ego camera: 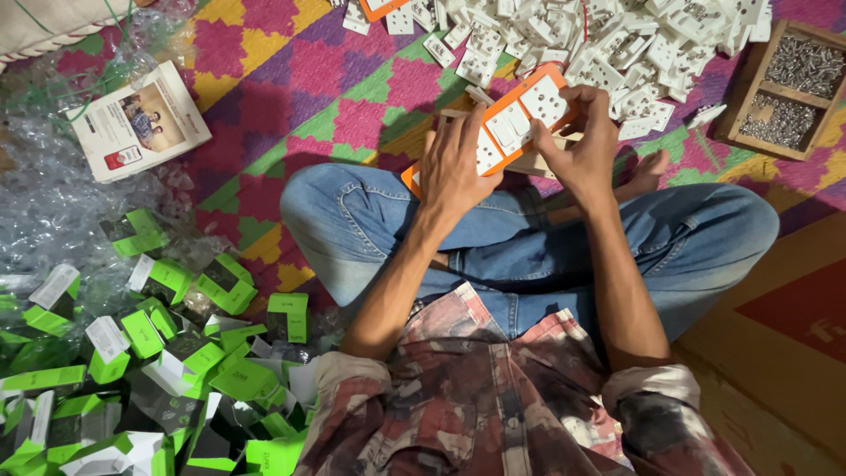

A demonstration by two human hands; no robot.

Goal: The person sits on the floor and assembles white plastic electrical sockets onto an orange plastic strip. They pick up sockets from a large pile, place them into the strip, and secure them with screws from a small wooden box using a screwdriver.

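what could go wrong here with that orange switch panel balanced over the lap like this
1. The orange switch board is held up only by the left hand and right hand over the crossed legs; a slip could drop it.
2. The open wooden tray of screws sits close beside the right knee; a leg shift might spill it.
3. The pile of white socket parts just ahead could get scattered.

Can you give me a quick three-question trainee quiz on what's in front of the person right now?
1. True or false: both hands are on the orange switch panel.
2. What lies at the left hand side of the floor: A) green and white cartons, B) tools, C) fruit?
3. What does the wooden tray beside the right hand side hold?

Key: 1. True. 2. A. 3. Small metal screws, in two compartments.
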